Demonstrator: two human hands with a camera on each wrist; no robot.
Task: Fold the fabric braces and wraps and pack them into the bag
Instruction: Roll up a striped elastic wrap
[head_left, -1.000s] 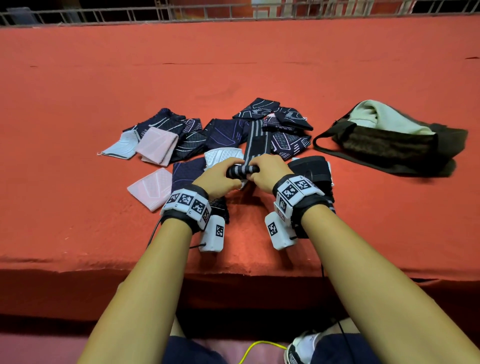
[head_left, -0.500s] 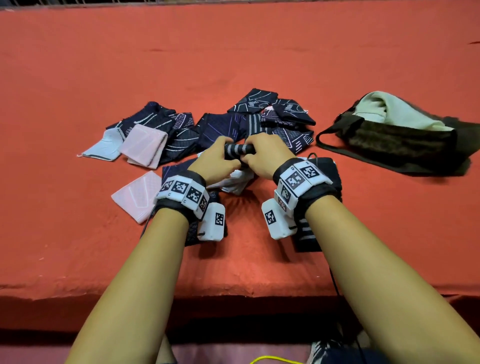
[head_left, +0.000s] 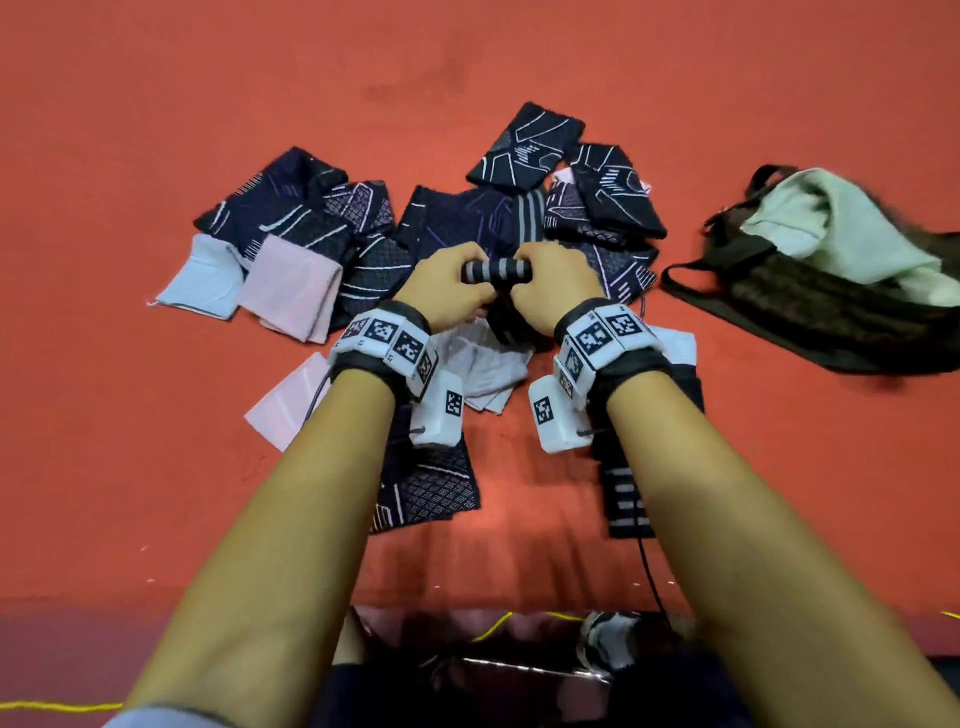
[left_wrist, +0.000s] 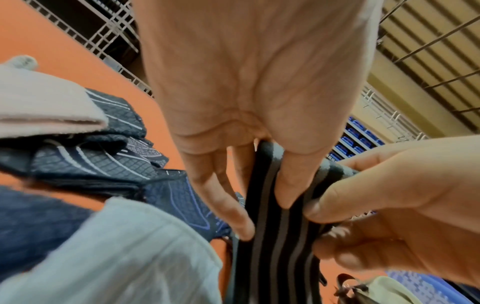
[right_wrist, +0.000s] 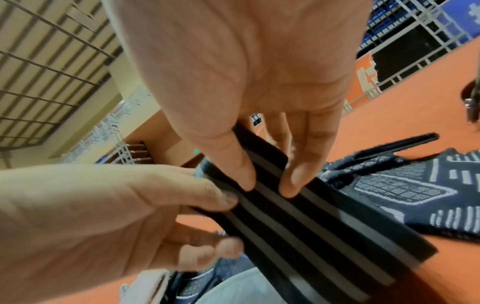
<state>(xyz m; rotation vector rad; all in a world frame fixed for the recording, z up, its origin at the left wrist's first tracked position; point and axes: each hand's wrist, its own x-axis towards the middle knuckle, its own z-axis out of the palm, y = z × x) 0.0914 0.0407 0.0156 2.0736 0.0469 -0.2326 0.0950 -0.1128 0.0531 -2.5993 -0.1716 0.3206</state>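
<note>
A black wrap with grey stripes (head_left: 497, 271) is rolled into a tight cylinder between both hands, above the pile of braces. My left hand (head_left: 448, 288) pinches its left end and my right hand (head_left: 551, 285) its right end. In the left wrist view the striped wrap (left_wrist: 278, 236) runs down from my fingers (left_wrist: 285, 185), thumb on one face. The right wrist view has the striped wrap (right_wrist: 306, 216) pinched between thumb and fingers (right_wrist: 296, 181). A free tail of the striped wrap (head_left: 626, 499) lies under my right forearm. The dark bag (head_left: 810, 301) lies at the right, with pale green cloth (head_left: 831, 228) showing in its mouth.
Dark patterned braces (head_left: 311, 223) lie heaped behind my hands on the orange cloth table (head_left: 156, 467). Pale blue (head_left: 202, 283) and pink (head_left: 296, 288) folded pieces sit at the left, another pink piece (head_left: 285, 410) nearer. The table's front edge runs below my forearms.
Both hands have rolled the striped wrap further away from me toward the pile, so the free strip beyond them is shorter. The view has tilted down.
</note>
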